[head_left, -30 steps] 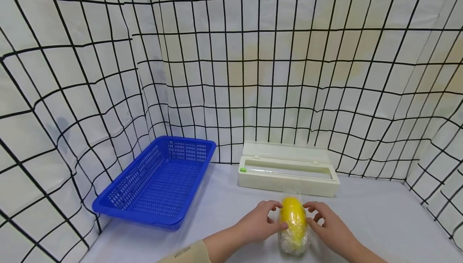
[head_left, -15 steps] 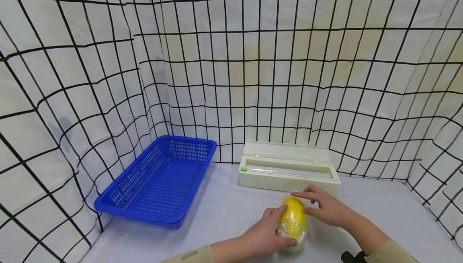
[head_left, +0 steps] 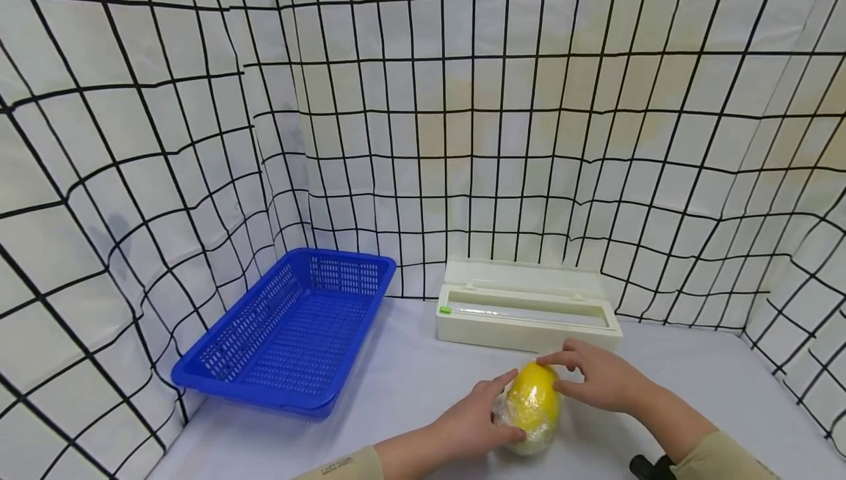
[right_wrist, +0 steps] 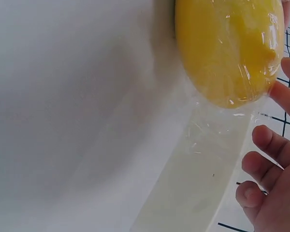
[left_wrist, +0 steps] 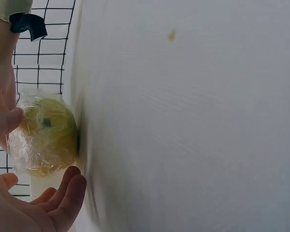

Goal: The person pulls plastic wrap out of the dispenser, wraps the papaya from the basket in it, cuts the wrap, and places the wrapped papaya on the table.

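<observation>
A yellow oval fruit in crinkled cling film lies on the white table between both hands. My left hand holds its left side, thumb toward the near end and forefinger higher up. My right hand holds the far end between forefinger and thumb. The left wrist view shows the fruit's greenish end with a small dark spot, under bunched film. In the right wrist view, a forefinger and thumb touch the smooth yellow end, while the other fingers curl loosely apart from it.
Behind the fruit stands a cream cling film dispenser, lid raised, a film roll inside. A blue perforated basket sits on the left. White walls with black grid lines close in the table.
The right hand has moved up from the fruit's right side to its far end. Turned slightly, the fruit now has its bunched film toward the left hand, which has shifted along its side.
</observation>
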Demonstrator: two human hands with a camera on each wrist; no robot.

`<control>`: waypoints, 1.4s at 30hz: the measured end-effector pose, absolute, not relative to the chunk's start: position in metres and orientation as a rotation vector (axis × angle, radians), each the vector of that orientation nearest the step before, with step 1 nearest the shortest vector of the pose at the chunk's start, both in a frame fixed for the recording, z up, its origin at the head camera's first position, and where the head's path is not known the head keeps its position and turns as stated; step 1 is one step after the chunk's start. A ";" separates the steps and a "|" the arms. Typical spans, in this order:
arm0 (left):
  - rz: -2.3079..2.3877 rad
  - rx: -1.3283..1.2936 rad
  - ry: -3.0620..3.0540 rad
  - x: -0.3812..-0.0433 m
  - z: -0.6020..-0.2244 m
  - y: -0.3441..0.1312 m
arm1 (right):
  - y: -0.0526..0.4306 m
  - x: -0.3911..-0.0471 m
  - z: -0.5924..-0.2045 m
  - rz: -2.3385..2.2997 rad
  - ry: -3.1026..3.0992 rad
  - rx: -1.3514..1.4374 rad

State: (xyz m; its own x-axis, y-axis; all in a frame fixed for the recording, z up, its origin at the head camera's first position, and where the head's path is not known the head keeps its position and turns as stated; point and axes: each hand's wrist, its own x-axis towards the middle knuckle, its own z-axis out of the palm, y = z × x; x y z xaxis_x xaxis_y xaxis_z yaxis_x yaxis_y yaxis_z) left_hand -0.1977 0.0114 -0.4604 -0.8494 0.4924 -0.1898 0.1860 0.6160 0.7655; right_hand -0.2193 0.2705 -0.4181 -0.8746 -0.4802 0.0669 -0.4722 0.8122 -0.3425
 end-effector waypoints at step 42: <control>1.096 0.458 2.704 -0.207 -0.454 -0.009 | 0.303 -0.222 -0.399 -0.927 2.593 -0.698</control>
State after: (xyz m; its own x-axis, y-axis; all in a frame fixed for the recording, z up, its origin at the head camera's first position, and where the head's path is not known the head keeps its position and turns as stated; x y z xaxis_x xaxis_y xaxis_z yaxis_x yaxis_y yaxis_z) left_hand -0.2075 -0.0091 -0.4537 -0.9346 0.3509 -0.0576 0.2118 0.6794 0.7026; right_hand -0.2216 0.3029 -0.3990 -0.8368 -0.5356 -0.1139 -0.3420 0.6737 -0.6550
